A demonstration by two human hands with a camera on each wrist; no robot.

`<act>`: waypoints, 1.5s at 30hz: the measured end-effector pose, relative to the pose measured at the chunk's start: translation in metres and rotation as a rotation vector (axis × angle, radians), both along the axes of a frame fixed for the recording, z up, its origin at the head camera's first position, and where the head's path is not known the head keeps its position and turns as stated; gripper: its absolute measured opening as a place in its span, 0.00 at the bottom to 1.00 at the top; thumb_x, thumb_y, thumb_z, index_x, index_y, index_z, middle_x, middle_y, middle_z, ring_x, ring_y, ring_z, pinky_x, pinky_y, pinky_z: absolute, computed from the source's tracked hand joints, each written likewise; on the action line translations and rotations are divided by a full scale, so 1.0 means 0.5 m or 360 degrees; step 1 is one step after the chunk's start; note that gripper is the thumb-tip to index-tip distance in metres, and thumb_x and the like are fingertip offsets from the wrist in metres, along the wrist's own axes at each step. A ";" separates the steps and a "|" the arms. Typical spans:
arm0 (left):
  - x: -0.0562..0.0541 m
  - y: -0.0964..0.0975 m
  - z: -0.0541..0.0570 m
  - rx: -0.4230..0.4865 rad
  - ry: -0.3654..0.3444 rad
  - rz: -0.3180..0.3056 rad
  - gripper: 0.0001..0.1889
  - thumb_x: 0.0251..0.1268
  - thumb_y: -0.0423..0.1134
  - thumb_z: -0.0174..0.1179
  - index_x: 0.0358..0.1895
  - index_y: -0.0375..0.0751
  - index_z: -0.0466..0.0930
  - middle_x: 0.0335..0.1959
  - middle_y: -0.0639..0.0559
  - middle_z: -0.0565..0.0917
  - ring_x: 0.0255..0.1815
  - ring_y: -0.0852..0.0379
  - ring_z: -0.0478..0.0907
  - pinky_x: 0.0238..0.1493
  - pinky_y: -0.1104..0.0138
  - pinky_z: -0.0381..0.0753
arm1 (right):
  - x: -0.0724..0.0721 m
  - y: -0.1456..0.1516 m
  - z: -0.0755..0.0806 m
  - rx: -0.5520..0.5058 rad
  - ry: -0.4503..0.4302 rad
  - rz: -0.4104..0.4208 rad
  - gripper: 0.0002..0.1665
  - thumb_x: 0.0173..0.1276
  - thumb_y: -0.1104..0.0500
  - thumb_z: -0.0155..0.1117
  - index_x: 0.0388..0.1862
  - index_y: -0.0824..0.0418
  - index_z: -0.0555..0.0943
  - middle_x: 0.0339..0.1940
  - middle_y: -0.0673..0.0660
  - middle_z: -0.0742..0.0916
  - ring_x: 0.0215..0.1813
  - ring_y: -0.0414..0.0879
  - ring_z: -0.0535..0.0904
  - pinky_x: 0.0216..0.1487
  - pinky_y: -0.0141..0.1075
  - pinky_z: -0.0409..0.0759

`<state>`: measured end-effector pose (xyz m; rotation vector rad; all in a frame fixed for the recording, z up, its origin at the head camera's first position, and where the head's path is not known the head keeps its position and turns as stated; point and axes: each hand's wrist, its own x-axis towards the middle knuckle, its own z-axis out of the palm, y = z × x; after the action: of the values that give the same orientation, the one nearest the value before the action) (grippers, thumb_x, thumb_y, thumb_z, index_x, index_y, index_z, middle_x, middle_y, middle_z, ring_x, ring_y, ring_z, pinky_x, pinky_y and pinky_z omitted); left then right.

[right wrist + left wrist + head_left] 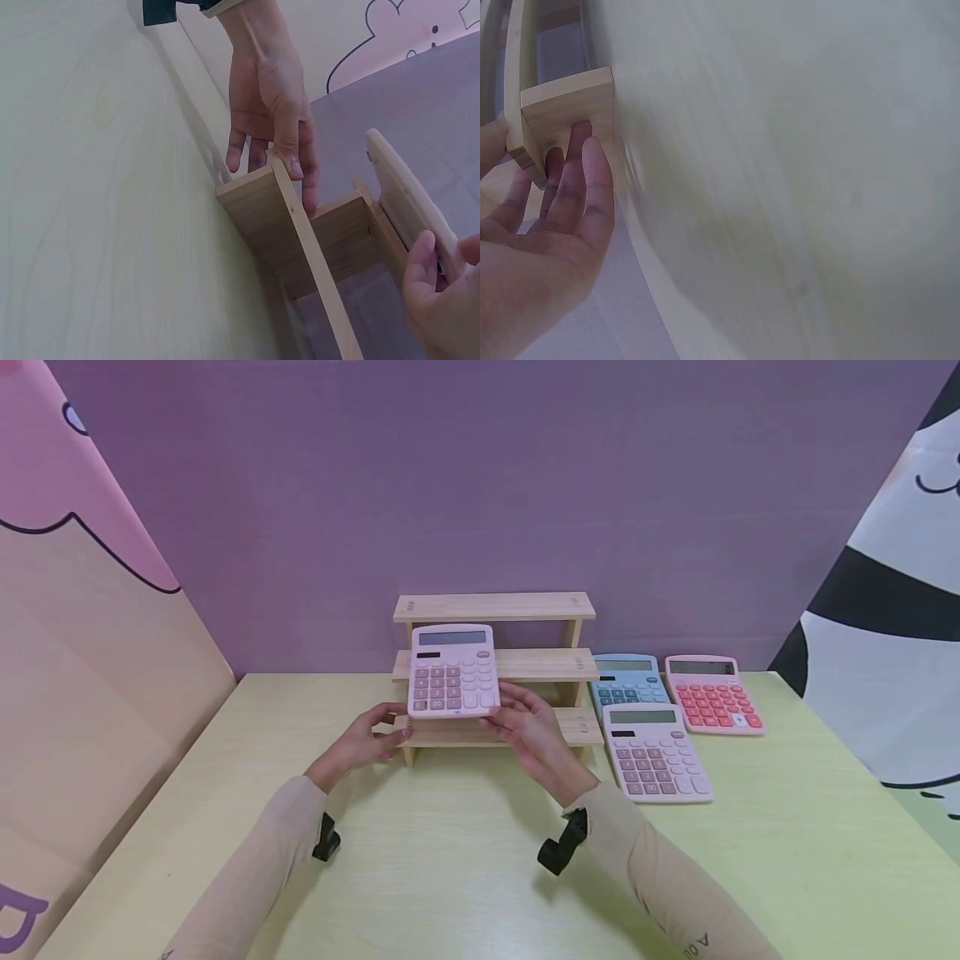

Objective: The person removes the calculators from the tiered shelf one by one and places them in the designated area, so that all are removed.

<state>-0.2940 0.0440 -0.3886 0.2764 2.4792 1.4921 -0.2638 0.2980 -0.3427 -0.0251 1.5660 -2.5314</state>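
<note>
A pale pink calculator (453, 672), screen at the top, leans back in front of the middle step of a three-step wooden rack (525, 733). My right hand (532, 731) pinches its lower right corner between thumb and fingers; the right wrist view shows the calculator (405, 195) edge-on. At the rack's left end, my left hand (365, 739) grips the lowest step, its thumb on the board. In the left wrist view the fingers of the left hand (551, 247) reach around the end of the wood.
Right of the rack lie a blue calculator (626, 668), a coral-keyed pink calculator (715, 693) and another pale pink calculator (656, 752), which overlaps the blue one. The light wooden table (420, 877) extends in front, with a purple backdrop (487, 477) behind.
</note>
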 end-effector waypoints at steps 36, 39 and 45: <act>0.000 -0.002 -0.004 0.0011 0.0021 -0.0009 0.23 0.65 0.42 0.55 0.63 0.47 0.64 0.57 0.40 0.65 0.37 0.51 0.76 0.38 0.62 0.81 | 0.031 0.052 0.009 0.0065 0.0028 0.0063 0.28 0.64 0.76 0.47 0.63 0.66 0.59 0.42 0.53 0.77 0.39 0.42 0.77 0.49 0.34 0.79; 0.000 -0.004 -0.004 0.0014 0.0027 -0.0017 0.23 0.65 0.42 0.54 0.63 0.47 0.64 0.56 0.40 0.65 0.39 0.51 0.75 0.38 0.62 0.81 | 0.035 0.063 0.010 0.0061 0.0030 0.0073 0.27 0.64 0.76 0.47 0.62 0.65 0.60 0.43 0.53 0.77 0.40 0.42 0.77 0.49 0.34 0.79; 0.001 -0.004 -0.003 0.0031 0.0021 -0.0018 0.24 0.65 0.42 0.55 0.63 0.47 0.64 0.56 0.41 0.65 0.43 0.51 0.74 0.40 0.61 0.81 | 0.043 0.093 0.011 0.0048 0.0067 0.0109 0.26 0.64 0.76 0.46 0.61 0.64 0.60 0.43 0.53 0.77 0.42 0.42 0.77 0.52 0.35 0.78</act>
<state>-0.2936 0.0420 -0.3901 0.3042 2.4707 1.5153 -0.2423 0.3447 -0.3370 -0.1267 1.5900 -2.4704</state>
